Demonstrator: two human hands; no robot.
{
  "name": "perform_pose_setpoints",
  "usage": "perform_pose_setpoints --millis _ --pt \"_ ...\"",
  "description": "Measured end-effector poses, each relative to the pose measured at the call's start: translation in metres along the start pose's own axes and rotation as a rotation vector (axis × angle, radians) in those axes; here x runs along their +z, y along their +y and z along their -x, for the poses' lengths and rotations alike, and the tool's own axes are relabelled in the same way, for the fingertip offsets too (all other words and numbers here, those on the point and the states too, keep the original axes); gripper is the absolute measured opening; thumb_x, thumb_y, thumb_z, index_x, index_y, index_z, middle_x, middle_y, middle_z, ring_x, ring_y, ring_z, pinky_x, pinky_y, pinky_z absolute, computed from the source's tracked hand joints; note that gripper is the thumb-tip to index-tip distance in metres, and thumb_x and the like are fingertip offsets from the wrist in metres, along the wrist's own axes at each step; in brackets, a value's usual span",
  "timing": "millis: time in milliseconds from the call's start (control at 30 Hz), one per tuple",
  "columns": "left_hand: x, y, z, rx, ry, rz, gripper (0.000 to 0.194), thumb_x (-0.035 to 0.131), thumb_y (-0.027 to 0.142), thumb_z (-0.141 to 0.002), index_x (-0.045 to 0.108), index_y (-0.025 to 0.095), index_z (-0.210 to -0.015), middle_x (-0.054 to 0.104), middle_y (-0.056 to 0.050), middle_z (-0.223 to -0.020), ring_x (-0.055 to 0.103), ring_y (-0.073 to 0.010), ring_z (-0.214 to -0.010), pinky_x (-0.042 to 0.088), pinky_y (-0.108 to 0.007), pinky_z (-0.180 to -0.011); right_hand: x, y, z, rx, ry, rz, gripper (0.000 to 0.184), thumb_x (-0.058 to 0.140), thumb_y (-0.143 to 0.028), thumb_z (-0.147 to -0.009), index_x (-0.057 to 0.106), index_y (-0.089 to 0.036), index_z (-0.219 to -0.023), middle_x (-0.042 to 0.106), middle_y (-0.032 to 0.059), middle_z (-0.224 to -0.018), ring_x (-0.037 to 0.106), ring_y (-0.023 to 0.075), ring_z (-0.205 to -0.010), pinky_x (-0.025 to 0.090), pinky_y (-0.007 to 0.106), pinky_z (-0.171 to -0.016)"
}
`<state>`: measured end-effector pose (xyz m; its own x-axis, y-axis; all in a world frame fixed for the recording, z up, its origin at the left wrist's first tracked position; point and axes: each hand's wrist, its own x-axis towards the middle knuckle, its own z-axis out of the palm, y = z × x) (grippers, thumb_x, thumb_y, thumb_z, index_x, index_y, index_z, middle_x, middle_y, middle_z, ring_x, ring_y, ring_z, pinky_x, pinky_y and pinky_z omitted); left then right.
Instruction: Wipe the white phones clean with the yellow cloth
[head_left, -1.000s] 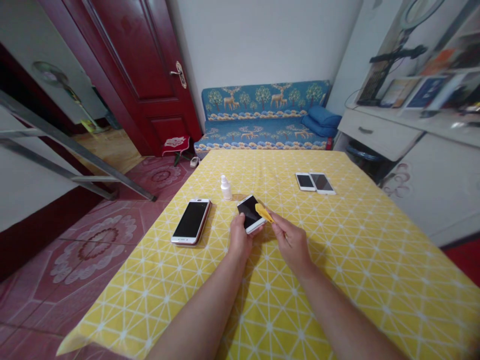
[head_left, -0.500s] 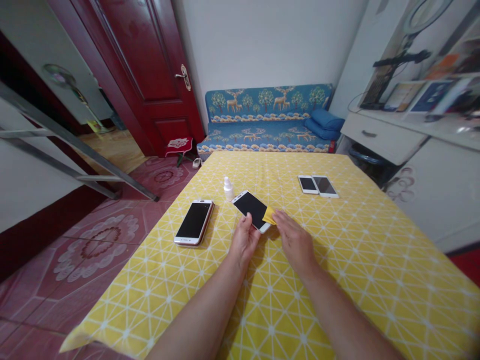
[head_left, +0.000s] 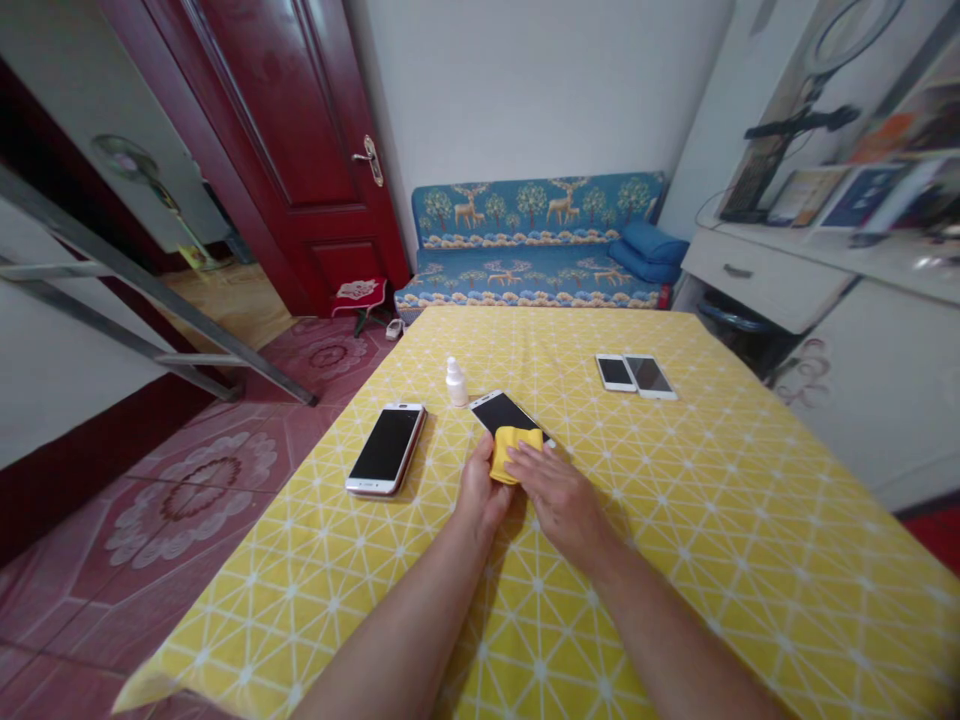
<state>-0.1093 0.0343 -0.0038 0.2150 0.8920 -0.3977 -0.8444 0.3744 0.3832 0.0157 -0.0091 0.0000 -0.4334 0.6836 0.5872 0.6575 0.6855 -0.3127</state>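
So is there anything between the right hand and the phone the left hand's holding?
Yes, the yellow cloth: it's under the fingers of the right hand, over part of the phone in the left hand. The bottle isn't between them.

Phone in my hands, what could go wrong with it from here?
The phone might slip from your left hand as your right hand presses the cloth against it. Its far end sits close to the upright bottle, so a swing could knock that over.
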Motion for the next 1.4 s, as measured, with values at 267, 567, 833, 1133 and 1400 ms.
perform_pose_setpoints --millis 267,567,833,1133,1400 --pt "0.006 -0.004 0.000 0.125 -0.281 -0.248 0.021 0.068 0.026 -0.078 0.067 0.014 -0.095 0.072 -0.008 -0.094 0.067 -0.0181 -0.082 0.053 -0.030 -0.078 0.001 0.023 0.003 0.142 0.157 0.016 0.043 0.037 -0.007 -0.090 0.064 -0.017 -0.122 0.059 0.0106 -0.133 0.048 0.0237 -0.131 0.043 0.047 -0.108" --pt "0.010 0.001 -0.007 0.202 -0.267 -0.362 0.022 0.073 0.029 -0.072 0.068 0.014 -0.088 0.070 -0.004 -0.084 0.063 -0.0137 -0.075 0.048 -0.024 -0.072 0.002 0.018 -0.001 0.026 0.124 -0.015 0.054 0.033 0.001 -0.084 0.064 -0.022 -0.121 0.061 0.0063 -0.131 0.049 0.0209 -0.130 0.040 0.050 -0.109" --pt "0.012 -0.005 -0.002 0.134 -0.329 -0.507 0.023 0.074 0.031 -0.069 0.071 0.014 -0.083 0.070 -0.005 -0.080 0.061 -0.0143 -0.070 0.043 -0.024 -0.071 -0.001 0.035 0.001 0.165 0.273 0.077 0.047 0.033 -0.004 -0.090 0.063 -0.020 -0.122 0.059 0.0091 -0.133 0.045 0.0224 -0.134 0.036 0.051 -0.111" --pt "0.003 -0.010 -0.007 0.126 -0.362 -0.619 0.021 0.076 0.032 -0.066 0.067 0.013 -0.070 0.063 -0.002 -0.066 0.054 -0.0118 -0.061 0.040 -0.025 -0.067 -0.002 0.038 -0.006 0.143 0.252 0.073 0.043 0.032 -0.008 -0.092 0.063 -0.021 -0.120 0.061 0.0080 -0.132 0.045 0.0217 -0.133 0.035 0.051 -0.111" --pt "0.008 -0.005 -0.001 0.032 -0.484 -0.660 0.042 0.077 0.038 -0.068 0.072 0.013 -0.101 0.071 -0.010 -0.088 0.063 -0.0187 -0.080 0.042 -0.029 -0.081 -0.002 0.050 -0.002 0.283 0.281 0.115 0.046 0.031 -0.007 -0.090 0.062 -0.019 -0.122 0.058 0.0090 -0.134 0.044 0.0228 -0.134 0.033 0.053 -0.112"
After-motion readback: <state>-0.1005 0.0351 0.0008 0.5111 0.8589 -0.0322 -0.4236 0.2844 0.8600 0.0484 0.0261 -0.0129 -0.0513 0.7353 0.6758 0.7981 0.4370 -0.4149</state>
